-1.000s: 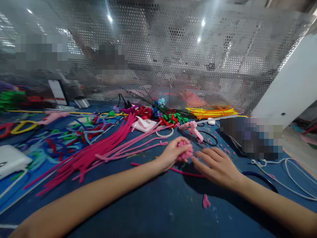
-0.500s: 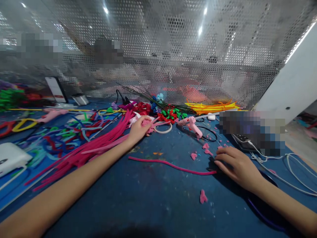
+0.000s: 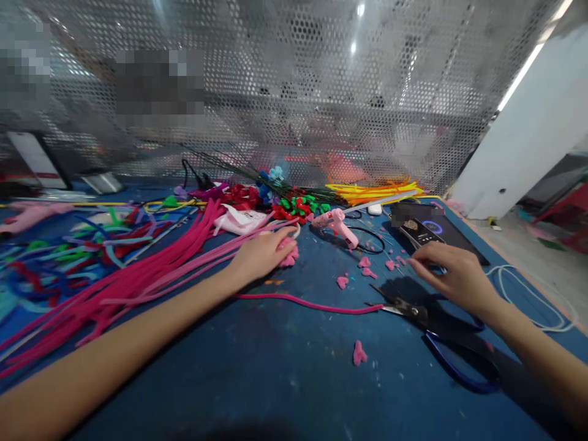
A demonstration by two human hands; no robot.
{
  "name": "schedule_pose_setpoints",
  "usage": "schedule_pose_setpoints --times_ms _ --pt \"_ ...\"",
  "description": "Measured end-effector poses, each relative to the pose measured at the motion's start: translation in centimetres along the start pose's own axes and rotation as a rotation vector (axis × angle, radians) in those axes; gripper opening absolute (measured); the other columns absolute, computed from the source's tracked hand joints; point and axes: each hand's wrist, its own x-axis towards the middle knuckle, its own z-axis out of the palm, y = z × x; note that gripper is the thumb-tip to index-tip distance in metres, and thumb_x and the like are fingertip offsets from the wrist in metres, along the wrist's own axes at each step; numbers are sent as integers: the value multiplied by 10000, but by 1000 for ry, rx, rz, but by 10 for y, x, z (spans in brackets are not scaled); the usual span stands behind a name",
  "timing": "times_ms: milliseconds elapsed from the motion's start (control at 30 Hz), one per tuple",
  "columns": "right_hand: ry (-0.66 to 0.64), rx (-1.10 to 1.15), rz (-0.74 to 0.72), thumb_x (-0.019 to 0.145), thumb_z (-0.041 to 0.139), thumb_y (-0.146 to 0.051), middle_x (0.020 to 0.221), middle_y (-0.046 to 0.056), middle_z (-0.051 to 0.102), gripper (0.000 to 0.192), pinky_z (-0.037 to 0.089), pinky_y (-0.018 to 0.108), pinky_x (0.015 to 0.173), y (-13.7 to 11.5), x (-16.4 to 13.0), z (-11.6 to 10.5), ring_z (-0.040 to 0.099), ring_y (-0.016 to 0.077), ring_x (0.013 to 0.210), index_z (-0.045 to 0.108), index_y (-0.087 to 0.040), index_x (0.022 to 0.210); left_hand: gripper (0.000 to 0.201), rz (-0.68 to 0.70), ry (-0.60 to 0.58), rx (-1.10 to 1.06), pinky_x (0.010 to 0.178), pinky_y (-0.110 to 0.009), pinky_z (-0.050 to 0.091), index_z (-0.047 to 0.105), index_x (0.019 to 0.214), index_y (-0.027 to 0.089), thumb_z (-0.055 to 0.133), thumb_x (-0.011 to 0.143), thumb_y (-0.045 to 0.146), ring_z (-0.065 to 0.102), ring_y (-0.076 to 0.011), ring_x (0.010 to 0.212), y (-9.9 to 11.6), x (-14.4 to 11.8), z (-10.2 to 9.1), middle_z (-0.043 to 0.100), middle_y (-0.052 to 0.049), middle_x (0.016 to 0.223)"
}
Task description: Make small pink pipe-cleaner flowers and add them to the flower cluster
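Observation:
My left hand [image 3: 263, 256] is closed over a pink fuzzy flower-like piece [image 3: 288, 252] at the end of the pink pipe cleaners. My right hand [image 3: 454, 275] hovers beyond the blue-handled scissors [image 3: 416, 312], its thumb and fingers drawn together. Whether anything is in that pinch I cannot make out. The scissors lie on the table, tips apart, beside the right end of a single dark-pink pipe cleaner [image 3: 312, 301]. Several small pink loops, one a pink cut piece [image 3: 359, 353], lie nearby.
A pink glue gun [image 3: 340, 228] rests in the middle. Behind it lie yellow pipe cleaners [image 3: 367, 193] and red and green flowers [image 3: 294, 208]. A phone [image 3: 420, 233] sits on a dark tablet at right, near a white cable [image 3: 528, 306]. Dark-pink pipe cleaners [image 3: 151, 269] spread left.
The view has shifted right. My right hand has moved up off the scissors, which now show fully. My left hand stays at the pink piece, its fingers further over it.

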Motion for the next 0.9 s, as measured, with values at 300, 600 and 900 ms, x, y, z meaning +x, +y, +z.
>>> schedule_pose_setpoints --times_ms 300,600,900 --pt "-542 -152 121 861 542 -362 750 1 638 177 392 267 592 -2 -33 -35 579 158 657 607 -228 764 315 446 -45 251 802 -357 483 584 1177 189 389 932 222 592 -221 928 63 -18 9 638 -90 1102" --pt "-544 -252 162 865 530 -300 732 18 647 168 359 266 556 -11 -25 -31 597 170 652 592 -218 732 264 432 -354 -90 767 -297 459 652 979 252 400 940 323 627 -207 870 90 2 32 701 -26 923" --pt "-723 -341 247 600 625 -134 877 120 645 276 448 335 618 -26 -48 -26 629 272 764 608 -142 876 232 474 -342 -156 732 -306 458 656 1022 258 476 906 347 606 -219 868 108 31 55 624 -56 979"
